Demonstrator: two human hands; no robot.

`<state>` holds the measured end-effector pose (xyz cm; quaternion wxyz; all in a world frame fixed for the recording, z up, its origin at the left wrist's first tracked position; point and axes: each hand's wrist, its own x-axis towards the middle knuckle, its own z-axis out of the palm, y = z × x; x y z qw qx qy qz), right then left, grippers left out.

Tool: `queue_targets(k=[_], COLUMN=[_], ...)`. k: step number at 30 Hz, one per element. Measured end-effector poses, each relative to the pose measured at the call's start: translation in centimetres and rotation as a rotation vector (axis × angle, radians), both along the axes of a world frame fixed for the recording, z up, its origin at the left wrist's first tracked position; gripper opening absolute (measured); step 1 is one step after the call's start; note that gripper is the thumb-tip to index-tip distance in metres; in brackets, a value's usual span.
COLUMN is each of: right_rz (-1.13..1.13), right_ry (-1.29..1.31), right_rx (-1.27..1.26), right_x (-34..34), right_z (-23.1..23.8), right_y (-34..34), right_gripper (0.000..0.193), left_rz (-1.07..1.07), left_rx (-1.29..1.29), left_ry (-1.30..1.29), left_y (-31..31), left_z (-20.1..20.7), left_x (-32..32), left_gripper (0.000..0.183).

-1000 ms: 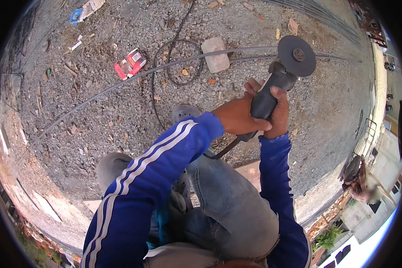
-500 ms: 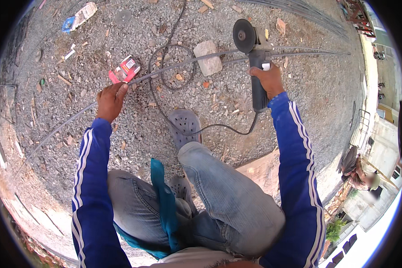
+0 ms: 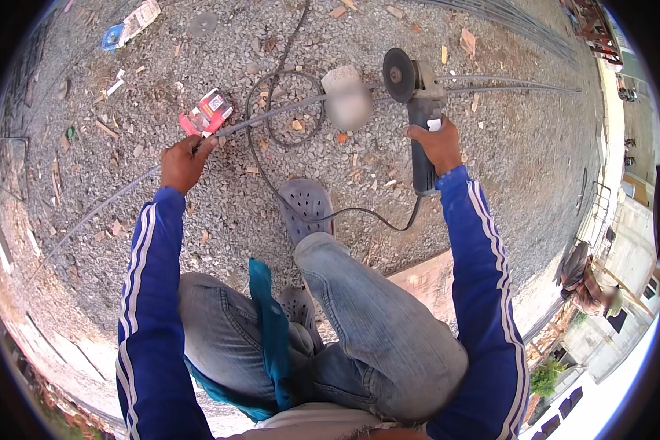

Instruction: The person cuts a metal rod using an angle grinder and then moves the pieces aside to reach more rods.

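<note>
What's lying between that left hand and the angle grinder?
In the head view, a metal rod, looped power cable and partly blurred grey block lie between the left hand and the angle grinder.

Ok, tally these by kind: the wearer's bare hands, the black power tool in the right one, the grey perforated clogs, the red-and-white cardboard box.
Bare left hand and bare right hand: 2
Black angle grinder: 1
Grey perforated clogs: 2
Red-and-white cardboard box: 1
Total: 6
</note>
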<state>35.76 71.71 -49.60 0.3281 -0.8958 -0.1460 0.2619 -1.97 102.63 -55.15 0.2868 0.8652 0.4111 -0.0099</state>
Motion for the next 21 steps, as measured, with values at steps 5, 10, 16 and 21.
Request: queue_targets(k=[5,10,16,21], right_rz=[0.012,0.017,0.013,0.028], right_ry=[0.0,0.013,0.012,0.005], right_rx=[0.011,0.026,0.041,0.029], right_x=[0.3,-0.1,-0.3,-0.1], right_z=[-0.5,-0.6,-0.9,-0.9], right_y=[-0.6,-0.5,-0.8,-0.8], right_gripper=[0.048,0.047,0.047,0.047], left_rz=[0.019,0.004,-0.023,-0.018], left_rx=[-0.015,0.005,0.036,0.007], left_ry=[-0.004,0.008,-0.026,0.001], left_y=[-0.2,-0.1,0.0,-0.2], left_z=[0.2,0.2,-0.2,-0.1], left_x=[0.4,0.2,0.0,0.0], left_gripper=[0.047,0.049,0.048,0.05])
